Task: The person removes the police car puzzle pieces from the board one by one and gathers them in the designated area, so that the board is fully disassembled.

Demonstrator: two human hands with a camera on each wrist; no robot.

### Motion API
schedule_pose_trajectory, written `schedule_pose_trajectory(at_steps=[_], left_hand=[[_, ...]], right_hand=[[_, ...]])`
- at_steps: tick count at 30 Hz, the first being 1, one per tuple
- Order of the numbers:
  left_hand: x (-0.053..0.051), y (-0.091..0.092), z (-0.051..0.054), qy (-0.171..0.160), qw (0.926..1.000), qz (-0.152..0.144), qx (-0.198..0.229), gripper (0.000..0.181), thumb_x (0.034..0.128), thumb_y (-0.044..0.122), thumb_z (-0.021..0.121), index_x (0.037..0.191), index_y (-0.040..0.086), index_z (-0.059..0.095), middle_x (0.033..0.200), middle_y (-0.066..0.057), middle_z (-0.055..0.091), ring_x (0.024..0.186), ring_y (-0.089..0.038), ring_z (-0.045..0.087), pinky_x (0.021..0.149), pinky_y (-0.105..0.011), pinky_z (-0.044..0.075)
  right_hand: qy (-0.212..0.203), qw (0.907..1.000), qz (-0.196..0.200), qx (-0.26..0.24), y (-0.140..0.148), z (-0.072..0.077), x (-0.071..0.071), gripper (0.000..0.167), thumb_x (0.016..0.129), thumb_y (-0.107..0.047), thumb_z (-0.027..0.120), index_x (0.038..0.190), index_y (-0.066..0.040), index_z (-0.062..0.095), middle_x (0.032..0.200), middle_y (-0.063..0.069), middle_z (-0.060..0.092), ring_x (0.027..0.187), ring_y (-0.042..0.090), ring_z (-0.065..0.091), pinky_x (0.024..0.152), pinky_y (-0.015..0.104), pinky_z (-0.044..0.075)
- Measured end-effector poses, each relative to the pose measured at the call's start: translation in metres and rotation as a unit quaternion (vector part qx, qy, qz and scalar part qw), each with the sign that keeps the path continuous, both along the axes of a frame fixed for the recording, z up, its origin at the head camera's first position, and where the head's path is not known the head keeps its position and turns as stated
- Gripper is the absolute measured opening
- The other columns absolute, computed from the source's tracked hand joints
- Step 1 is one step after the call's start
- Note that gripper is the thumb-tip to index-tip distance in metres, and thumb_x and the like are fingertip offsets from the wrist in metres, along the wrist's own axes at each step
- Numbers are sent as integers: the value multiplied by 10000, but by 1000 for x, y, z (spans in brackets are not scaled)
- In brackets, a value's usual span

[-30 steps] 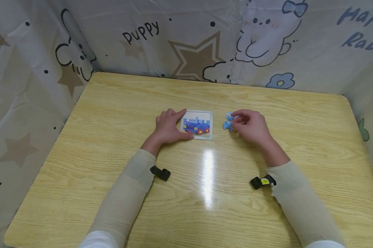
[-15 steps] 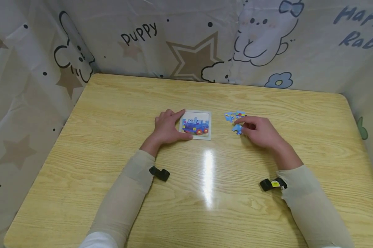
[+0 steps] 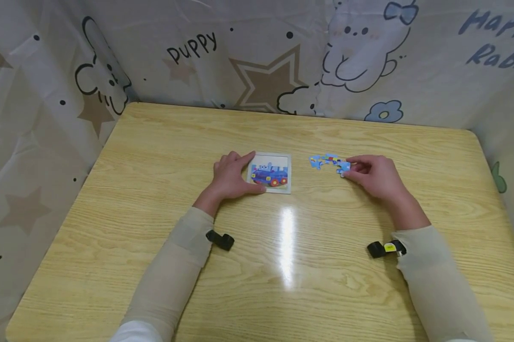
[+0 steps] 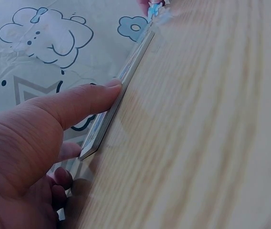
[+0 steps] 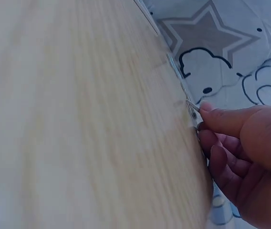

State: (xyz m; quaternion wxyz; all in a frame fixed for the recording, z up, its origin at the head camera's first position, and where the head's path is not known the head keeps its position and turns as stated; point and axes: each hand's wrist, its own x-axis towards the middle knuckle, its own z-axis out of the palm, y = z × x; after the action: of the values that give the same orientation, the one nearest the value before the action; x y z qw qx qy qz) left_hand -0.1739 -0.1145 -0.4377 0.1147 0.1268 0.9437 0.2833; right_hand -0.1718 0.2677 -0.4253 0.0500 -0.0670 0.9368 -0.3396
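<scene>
Just right of the left hand (image 3: pixel 230 178), whose thumb and forefinger grip its edges, a shallow puzzle tray (image 3: pixel 278 160) holds a blue vehicle picture (image 3: pixel 270 175), its upper strip bare. The left hand covers part of the tray's left rim. The right hand (image 3: pixel 376 175) pinches a blue piece (image 3: pixel 343 167), partly hidden by its fingertips. Between the hands, nearer the right, lie loose pieces (image 3: pixel 315 161), their number hard to make out.

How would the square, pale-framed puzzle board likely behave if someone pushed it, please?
The puzzle board would probably slide rather than tip, lying flat on the glossy wood-grained table. Its straight edge suggests stiffness; its thin profile, little weight.
</scene>
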Motion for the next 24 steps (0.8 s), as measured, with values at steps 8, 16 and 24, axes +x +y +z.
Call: schedule_pose_trajectory(at_steps=[8,16,24], left_hand=[[0,1,0,14,10000,-10,-27,1065,717,614,815,1576,192,348,1181,-65,433,1055,-254,365,877,-436,237],[1,2,6,-6,10000,1,0,1059,717,566,837,1573,177,351,1193,-86,447,1058,-273,367,897,-449,241],[1,3,6,-38,10000,10,-45,1063,718,576,833,1576,180,346,1170,-74,433,1049,-265,362,905,-444,237]], right_hand=[[33,9994,-269,226,13,0,-11,446,921,-302,749,1241,3,687,915,114,658,817,256,561,730,355,428],[50,9994,-156,312,16,1,-17,409,925,-267,746,1223,10,700,908,123,665,803,260,546,704,346,416],[504,9987,-110,-41,-1,1,-16,322,910,-231,758,1167,-38,736,870,102,631,769,240,506,667,331,380]])
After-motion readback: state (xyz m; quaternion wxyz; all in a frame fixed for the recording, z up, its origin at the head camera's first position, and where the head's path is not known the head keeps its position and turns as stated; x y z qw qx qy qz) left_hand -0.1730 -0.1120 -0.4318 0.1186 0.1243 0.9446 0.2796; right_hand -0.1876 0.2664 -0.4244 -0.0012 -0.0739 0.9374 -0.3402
